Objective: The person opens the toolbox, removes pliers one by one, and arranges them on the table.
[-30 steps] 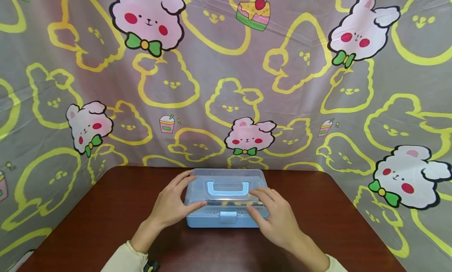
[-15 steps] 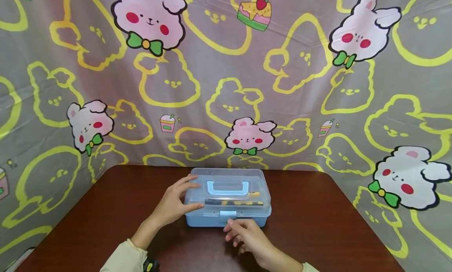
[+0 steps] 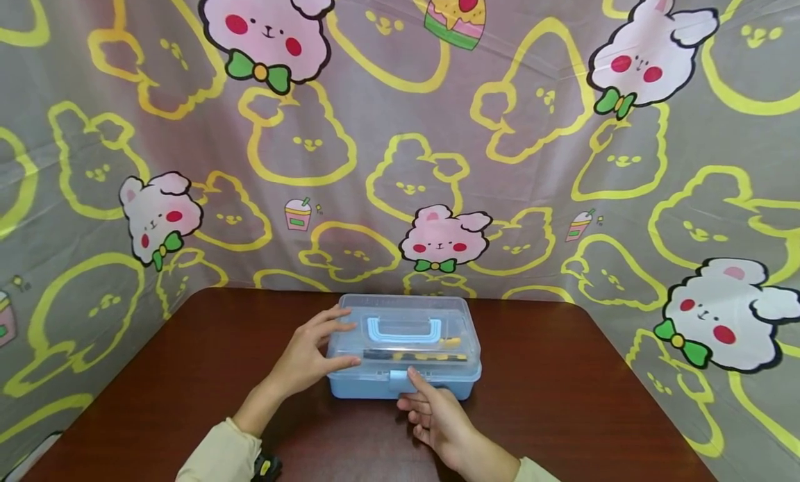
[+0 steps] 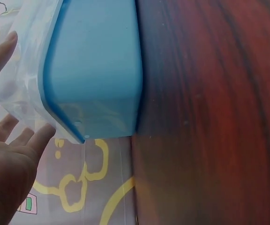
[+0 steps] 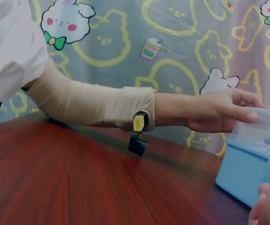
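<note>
Blue box (image 3: 405,350), clear lid (image 3: 462,322) down, sits ctr. on brown surface (image 3: 562,385). L grip (image 3: 303,357): wide, fingers spread at lid's L end, thumb near its front edge. R grip (image 3: 444,423): thumb at front latch (image 3: 398,381), fingers curled below; can't tell if pinched.

Grey cloth backdrop (image 3: 381,114) behind a dark reddish-brown, wood-grained table (image 3: 562,378)
Printed cartoon rabbits (image 3: 444,236) with green bows, thick yellow outlines (image 3: 420,87) and pink cups (image 3: 298,217) cover the backdrop.
</note>
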{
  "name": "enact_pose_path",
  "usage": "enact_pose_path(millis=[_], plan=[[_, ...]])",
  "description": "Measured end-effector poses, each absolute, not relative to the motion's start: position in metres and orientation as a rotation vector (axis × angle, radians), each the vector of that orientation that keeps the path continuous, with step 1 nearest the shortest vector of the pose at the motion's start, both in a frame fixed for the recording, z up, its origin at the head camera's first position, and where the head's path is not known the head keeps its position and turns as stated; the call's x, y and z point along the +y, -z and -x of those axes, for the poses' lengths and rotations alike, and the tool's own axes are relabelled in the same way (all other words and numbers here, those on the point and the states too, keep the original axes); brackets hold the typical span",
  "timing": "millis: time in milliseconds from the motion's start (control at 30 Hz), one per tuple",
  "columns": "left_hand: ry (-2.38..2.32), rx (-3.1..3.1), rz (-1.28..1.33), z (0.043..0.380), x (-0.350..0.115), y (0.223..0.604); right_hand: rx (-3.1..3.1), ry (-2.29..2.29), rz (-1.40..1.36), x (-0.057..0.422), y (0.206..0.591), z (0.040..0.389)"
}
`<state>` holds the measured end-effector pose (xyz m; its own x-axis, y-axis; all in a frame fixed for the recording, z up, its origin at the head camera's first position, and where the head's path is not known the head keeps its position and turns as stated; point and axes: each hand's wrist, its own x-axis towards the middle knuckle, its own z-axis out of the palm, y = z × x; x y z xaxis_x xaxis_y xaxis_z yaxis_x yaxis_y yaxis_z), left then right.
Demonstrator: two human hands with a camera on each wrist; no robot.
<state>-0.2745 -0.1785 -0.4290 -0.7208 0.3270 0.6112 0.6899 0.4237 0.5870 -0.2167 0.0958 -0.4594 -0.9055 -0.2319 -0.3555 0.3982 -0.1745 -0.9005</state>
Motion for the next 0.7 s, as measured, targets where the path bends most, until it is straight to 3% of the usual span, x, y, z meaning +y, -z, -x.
enact_pose_path(millis=[700], plan=[[1.195,-2.245,0.883,0.2742,-0.1771,0.4259,1.737,2.208,-0.277,0.0921,0.4605,0.2166]])
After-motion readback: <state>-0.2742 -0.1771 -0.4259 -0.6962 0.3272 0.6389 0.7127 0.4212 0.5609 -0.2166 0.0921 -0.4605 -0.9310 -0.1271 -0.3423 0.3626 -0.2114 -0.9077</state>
